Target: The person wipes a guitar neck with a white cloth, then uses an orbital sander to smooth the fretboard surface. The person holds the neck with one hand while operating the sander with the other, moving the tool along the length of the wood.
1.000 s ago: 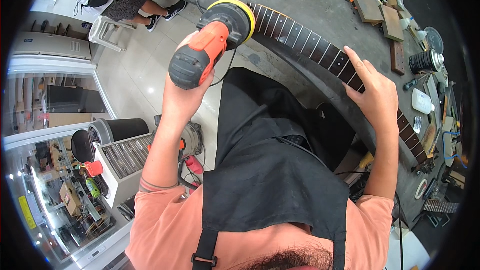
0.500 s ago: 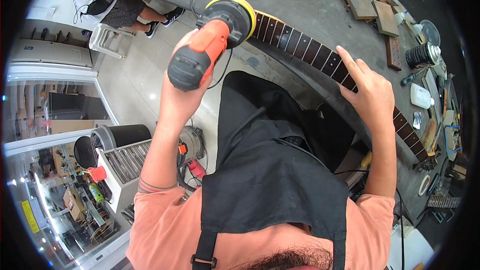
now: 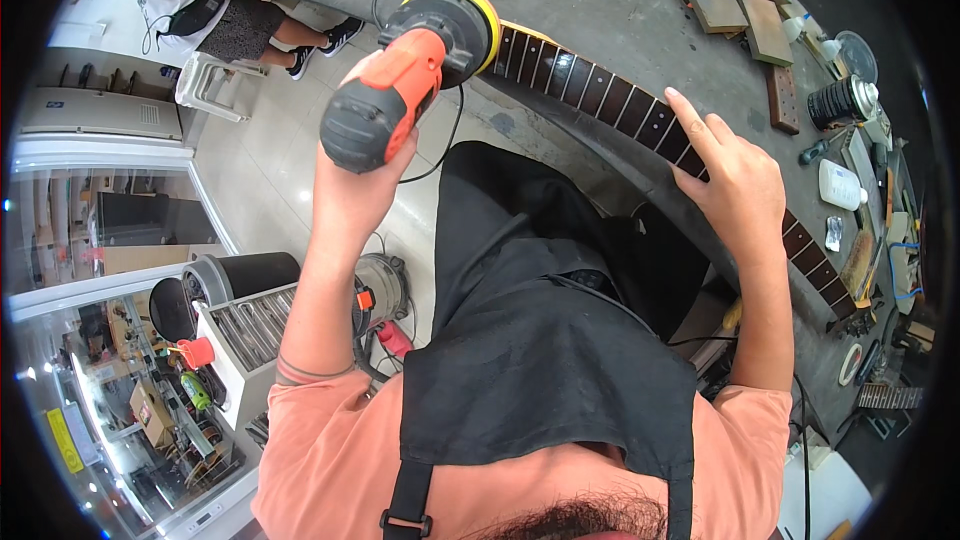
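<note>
My left hand (image 3: 355, 175) is closed on an orange and black electric polisher (image 3: 385, 100) with a yellow-rimmed round pad (image 3: 470, 15). The pad is at the far end of a long guitar neck (image 3: 565, 75) with a dark fretted fingerboard, lying along the bench edge; whether it touches the wood I cannot tell. My right hand (image 3: 730, 180) grips the middle of the neck, index finger extended over the frets and thumb at the near side. A black cord hangs below the polisher.
Wooden blocks (image 3: 765, 30), a paint can (image 3: 840, 105), a white bottle (image 3: 840, 185) and several tools sit on the dark bench (image 3: 660, 40). A co-worker (image 3: 185, 10) is at top left, near a white stool (image 3: 210, 90). Below left are a bin (image 3: 255, 275) and vacuum (image 3: 385, 290).
My left hand and the polisher have shifted slightly left. My right hand has moved a little up and left. The co-worker's tattooed arm shows more at the top.
</note>
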Demonstrator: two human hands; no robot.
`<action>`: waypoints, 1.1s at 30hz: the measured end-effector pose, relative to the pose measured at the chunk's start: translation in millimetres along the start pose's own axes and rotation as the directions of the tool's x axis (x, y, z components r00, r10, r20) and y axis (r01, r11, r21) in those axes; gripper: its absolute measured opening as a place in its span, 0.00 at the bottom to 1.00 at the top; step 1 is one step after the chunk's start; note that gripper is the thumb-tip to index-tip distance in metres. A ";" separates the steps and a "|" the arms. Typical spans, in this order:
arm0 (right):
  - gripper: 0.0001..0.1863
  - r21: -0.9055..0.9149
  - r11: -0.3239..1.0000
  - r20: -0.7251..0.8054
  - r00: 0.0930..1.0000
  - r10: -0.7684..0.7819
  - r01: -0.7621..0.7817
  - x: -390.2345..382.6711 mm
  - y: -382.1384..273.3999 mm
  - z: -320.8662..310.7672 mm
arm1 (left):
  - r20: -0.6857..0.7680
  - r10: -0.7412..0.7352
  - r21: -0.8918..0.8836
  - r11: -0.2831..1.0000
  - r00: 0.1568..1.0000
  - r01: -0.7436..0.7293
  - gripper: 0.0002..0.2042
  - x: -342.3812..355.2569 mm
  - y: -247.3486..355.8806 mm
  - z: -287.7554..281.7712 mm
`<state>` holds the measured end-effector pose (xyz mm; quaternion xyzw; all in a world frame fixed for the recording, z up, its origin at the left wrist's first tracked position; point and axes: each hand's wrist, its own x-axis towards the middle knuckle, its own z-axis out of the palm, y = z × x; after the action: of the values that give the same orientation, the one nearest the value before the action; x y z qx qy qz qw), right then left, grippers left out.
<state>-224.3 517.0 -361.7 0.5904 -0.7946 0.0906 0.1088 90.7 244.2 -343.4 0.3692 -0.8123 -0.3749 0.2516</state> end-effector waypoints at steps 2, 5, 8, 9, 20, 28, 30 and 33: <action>0.58 0.017 1.000 -0.020 1.000 0.002 -0.001 -0.3 0.2 0.6 | -0.015 0.057 -0.007 0.998 0.998 -0.057 0.36 -3.2 0.5 1.2; 0.58 0.015 1.000 -0.020 1.000 0.003 -0.002 -0.8 0.8 1.0 | -0.017 0.050 0.088 0.995 0.999 -0.048 0.36 -6.9 -11.1 0.0; 0.59 -0.010 1.000 -0.009 1.000 -0.013 0.013 0.2 0.5 0.0 | 0.002 0.151 0.084 0.985 0.989 -0.151 0.36 -10.5 -14.5 1.0; 0.59 -0.012 1.000 0.001 1.000 -0.007 0.007 0.2 0.6 0.1 | 0.008 0.212 0.059 0.975 0.977 -0.212 0.36 -13.1 -13.8 1.7; 0.55 0.057 0.998 0.024 0.999 0.031 -0.032 3.5 4.6 2.2 | 0.040 0.245 0.108 0.963 0.969 -0.248 0.36 -24.5 -12.8 9.7; 0.55 0.053 0.998 0.037 0.999 0.038 -0.040 2.7 4.3 2.5 | 0.025 0.231 0.098 0.968 0.973 -0.233 0.36 -23.3 -16.5 6.4; 0.55 0.053 0.998 0.040 0.998 0.039 -0.041 2.4 4.8 2.4 | 0.034 0.193 0.104 0.975 0.981 -0.195 0.36 -23.1 -17.8 5.3; 0.55 0.054 0.998 0.035 0.999 0.035 -0.036 2.0 5.1 2.4 | 0.037 0.108 0.076 0.991 0.994 -0.110 0.36 -21.9 -25.4 5.6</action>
<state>-229.9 516.0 -363.5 0.5803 -0.8040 0.1040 0.0777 110.4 252.5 -369.8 0.3277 -0.8493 -0.3344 0.2438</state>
